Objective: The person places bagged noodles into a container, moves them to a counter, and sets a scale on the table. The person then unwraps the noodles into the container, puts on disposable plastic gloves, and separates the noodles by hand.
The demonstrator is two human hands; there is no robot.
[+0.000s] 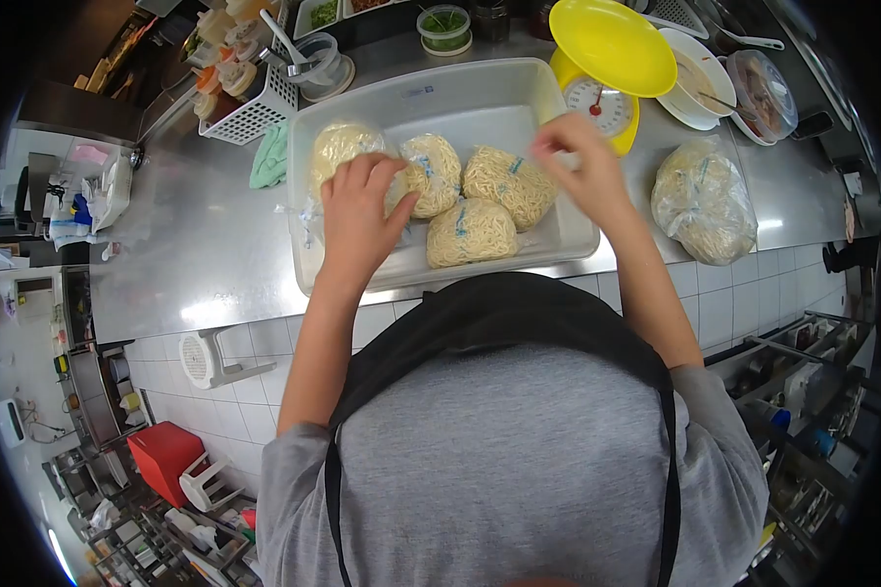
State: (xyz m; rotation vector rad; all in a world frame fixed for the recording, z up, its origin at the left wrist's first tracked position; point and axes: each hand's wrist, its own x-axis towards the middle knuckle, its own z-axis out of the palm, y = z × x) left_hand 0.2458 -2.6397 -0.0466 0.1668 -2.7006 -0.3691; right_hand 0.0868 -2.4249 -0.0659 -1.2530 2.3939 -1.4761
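A white plastic tub (499, 90) on the steel counter holds several clear bags of noodles with blue markings. My left hand (360, 210) rests on the left side of the tub's contents, its fingers spread over a large noodle bag (341, 145) and touching it. Beside it lie a smaller bag (431, 174), a front bag (472, 235) and a right bag (511, 184). My right hand (582, 164) is raised over the tub's right rim, thumb and fingertips close together; they are blurred, and whether they hold anything cannot be seen.
Behind the tub's right corner stands a yellow scale (597, 106). A large noodle bag (703, 201) lies on the counter (206, 235) at the right, near a white bowl (700, 83). At the left are a green cloth (270, 157) and a white basket of bottles (259, 115).
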